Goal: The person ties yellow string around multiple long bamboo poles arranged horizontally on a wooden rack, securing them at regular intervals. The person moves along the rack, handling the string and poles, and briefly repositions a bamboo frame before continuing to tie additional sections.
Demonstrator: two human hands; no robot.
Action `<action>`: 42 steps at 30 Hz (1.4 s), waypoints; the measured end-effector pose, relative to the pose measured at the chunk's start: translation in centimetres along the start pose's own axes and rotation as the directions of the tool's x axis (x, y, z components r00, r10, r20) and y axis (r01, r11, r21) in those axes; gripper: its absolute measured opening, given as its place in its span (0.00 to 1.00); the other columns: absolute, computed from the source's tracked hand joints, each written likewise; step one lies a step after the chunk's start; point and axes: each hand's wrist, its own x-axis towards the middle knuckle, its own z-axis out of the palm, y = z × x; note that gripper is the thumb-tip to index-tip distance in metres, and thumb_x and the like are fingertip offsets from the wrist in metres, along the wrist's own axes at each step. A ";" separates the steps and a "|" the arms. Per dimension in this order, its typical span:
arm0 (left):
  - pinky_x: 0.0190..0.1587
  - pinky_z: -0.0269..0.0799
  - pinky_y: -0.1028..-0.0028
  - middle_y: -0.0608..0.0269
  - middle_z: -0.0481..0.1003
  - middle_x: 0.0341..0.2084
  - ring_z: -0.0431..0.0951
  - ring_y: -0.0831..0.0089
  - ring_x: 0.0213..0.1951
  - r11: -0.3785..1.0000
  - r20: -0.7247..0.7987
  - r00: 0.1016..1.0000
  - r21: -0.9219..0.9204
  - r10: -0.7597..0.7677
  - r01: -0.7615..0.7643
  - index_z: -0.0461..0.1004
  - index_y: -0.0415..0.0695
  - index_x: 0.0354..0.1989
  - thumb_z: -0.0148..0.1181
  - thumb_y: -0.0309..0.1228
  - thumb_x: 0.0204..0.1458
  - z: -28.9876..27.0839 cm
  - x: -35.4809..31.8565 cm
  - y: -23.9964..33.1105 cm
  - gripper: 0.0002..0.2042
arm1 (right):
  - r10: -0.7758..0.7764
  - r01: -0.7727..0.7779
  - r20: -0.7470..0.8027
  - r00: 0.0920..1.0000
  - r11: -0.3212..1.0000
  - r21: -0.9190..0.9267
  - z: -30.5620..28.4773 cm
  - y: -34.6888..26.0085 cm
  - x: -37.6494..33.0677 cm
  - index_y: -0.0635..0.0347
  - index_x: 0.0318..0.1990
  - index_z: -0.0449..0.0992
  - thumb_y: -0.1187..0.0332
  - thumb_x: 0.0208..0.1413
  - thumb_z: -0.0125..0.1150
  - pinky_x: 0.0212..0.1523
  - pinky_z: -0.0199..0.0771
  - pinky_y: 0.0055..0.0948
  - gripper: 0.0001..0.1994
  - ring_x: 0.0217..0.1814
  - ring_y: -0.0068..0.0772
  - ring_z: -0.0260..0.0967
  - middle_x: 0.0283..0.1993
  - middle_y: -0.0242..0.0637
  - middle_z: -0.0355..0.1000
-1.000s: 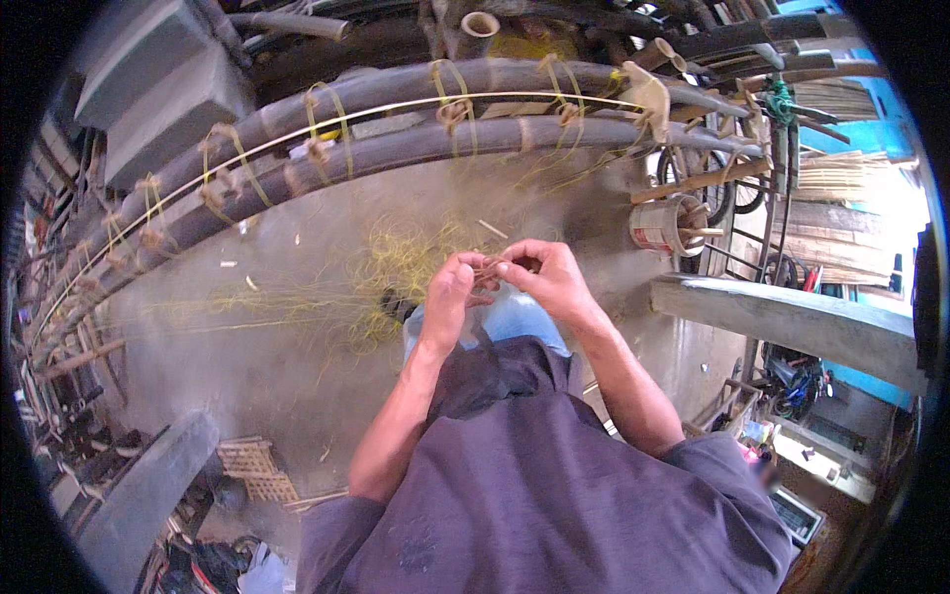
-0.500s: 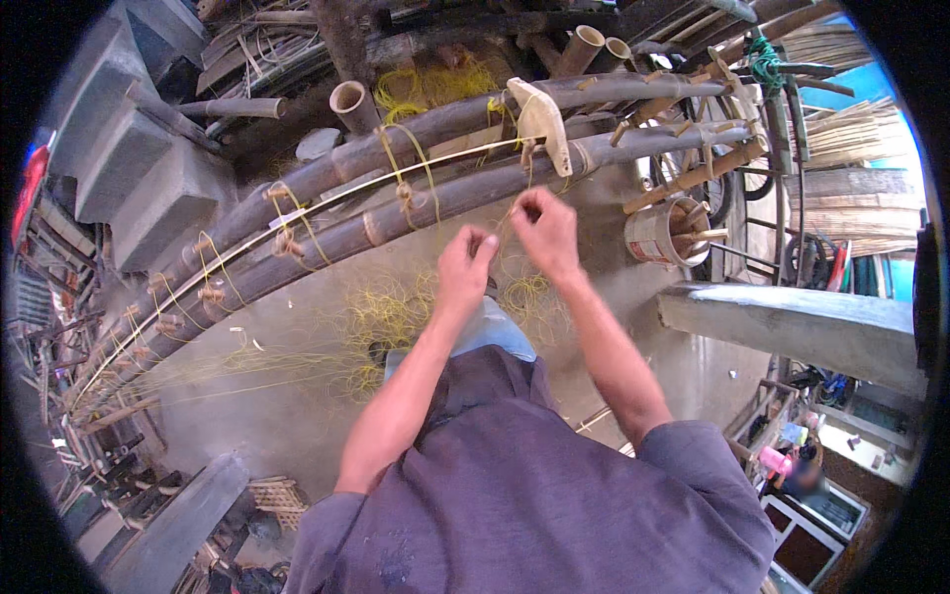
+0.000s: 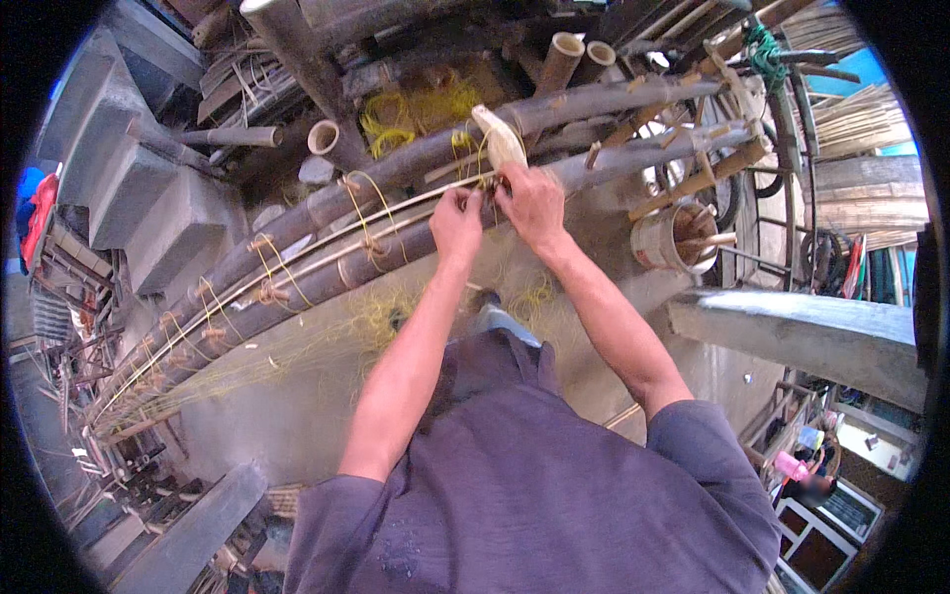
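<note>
Both hands were up at the bamboo poles (image 3: 327,247), the two long ones that ran slantwise from lower left to upper right. The left hand (image 3: 457,223) and right hand (image 3: 532,203) sat nearly touching each other, fingers curled closed around the yellow cord (image 3: 463,148) at a tie point on the poles, just under a pale curved bit of wood (image 3: 500,139). More cord ties (image 3: 267,289) sat along the poles to the left. Not much elbow room up top: cut bamboo tubes (image 3: 564,54) and a tangle of yellow string (image 3: 416,109) crowded right behind the poles. To the right a small wooden bucket (image 3: 673,238) stood near a concrete beam (image 3: 802,332). The floor (image 3: 297,406) below the poles was the open part, just loose straw-like strands (image 3: 297,346) lying on it. Concrete steps (image 3: 139,188) on the left
</note>
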 end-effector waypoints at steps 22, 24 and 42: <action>0.28 0.66 0.75 0.66 0.70 0.18 0.69 0.79 0.23 0.916 0.253 0.959 -0.342 -0.127 0.211 0.72 0.44 0.52 0.53 0.31 0.57 0.4 -4.7 -1.9 0.15 | -0.301 0.429 0.677 0.671 0.903 -0.023 -2.9 0.9 14.0 0.46 0.32 0.81 0.62 0.47 0.61 0.46 0.73 0.41 0.06 0.46 0.45 0.70 0.37 0.38 0.72; 0.26 0.62 0.77 0.71 0.66 0.18 0.64 0.82 0.22 0.886 0.349 0.929 -0.384 -0.121 0.260 0.72 0.44 0.51 0.52 0.31 0.59 0.9 -4.4 -2.3 0.13 | -0.358 0.544 0.666 0.655 0.835 -0.086 -2.2 1.8 14.3 0.48 0.33 0.80 0.61 0.48 0.60 0.44 0.73 0.41 0.08 0.45 0.44 0.71 0.35 0.38 0.73; 0.35 0.68 0.50 0.38 0.73 0.27 0.74 0.39 0.35 0.930 0.460 0.880 0.261 0.117 -0.260 0.69 0.39 0.36 0.47 0.32 0.57 0.1 -3.3 -0.9 0.09 | -0.195 0.296 0.740 0.644 0.955 -0.007 7.2 2.3 18.4 0.50 0.36 0.82 0.61 0.47 0.65 0.42 0.75 0.42 0.09 0.41 0.47 0.75 0.37 0.43 0.78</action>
